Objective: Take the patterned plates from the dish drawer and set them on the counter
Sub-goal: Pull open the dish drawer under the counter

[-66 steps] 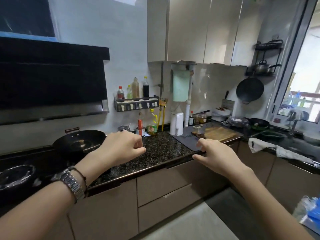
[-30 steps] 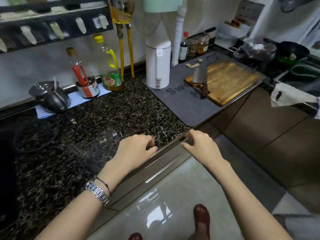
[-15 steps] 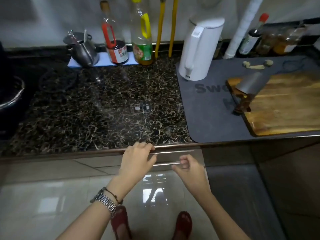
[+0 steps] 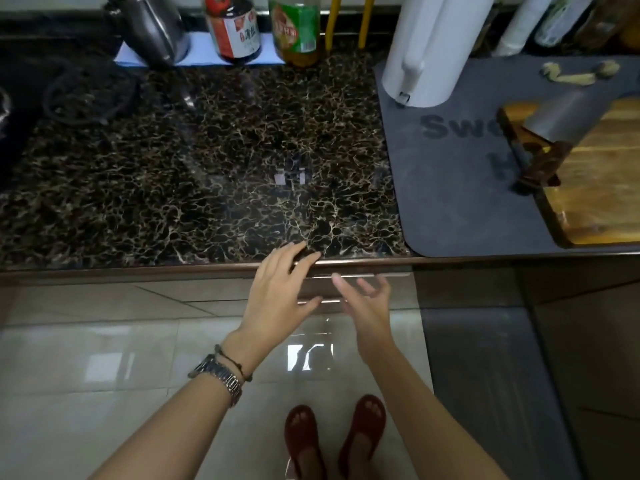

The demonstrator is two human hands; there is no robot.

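Big bare spot on the counter [image 4: 214,174].
Bottles [image 4: 294,29] stand at the back; kettle [image 4: 426,46] and mat [image 4: 460,188] fill the right.

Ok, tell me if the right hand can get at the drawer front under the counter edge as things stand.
Probably yes. The right hand is open, fingers spread, right at the drawer front below the counter edge, with nothing between them. The left hand sits beside it, not across its path.

Left hand [image 4: 277,292], right hand [image 4: 367,303] empty, spread at counter [image 4: 207,168] edge.
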